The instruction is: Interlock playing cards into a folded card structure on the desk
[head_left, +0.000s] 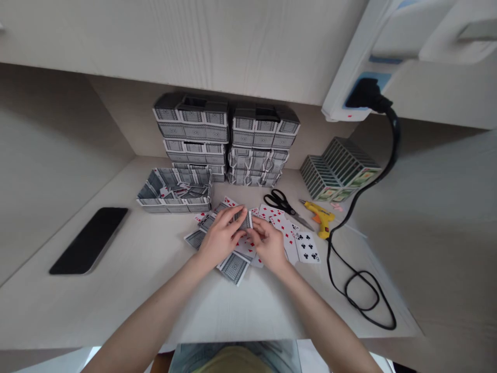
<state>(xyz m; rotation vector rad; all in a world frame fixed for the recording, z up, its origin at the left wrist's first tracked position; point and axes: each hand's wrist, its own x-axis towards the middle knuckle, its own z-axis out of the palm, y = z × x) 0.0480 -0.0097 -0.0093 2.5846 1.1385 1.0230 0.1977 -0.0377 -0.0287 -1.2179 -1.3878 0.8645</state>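
Note:
Between my two hands, above a loose spread of cards, is a grey-backed playing card (245,221). My left hand (220,235) pinches it from the left, with thumb and fingers at its edge. On its right side, my right hand (268,242) has its fingertips closed on the same card. Beneath and around the hands lie face-down cards (234,268) and face-up ones, among them a six of clubs (307,247) at the right. An open box made of cards (174,208), with small folded card pieces inside, stands to the left behind my left hand.
Stacked card-built boxes (194,129) stand at the back. Black-handled scissors (285,204) and a yellow glue gun (321,216) lie right of the cards, by a looped black cord (357,274). Green-edged card boxes (337,168) are at the back right, a phone (91,241) at the left.

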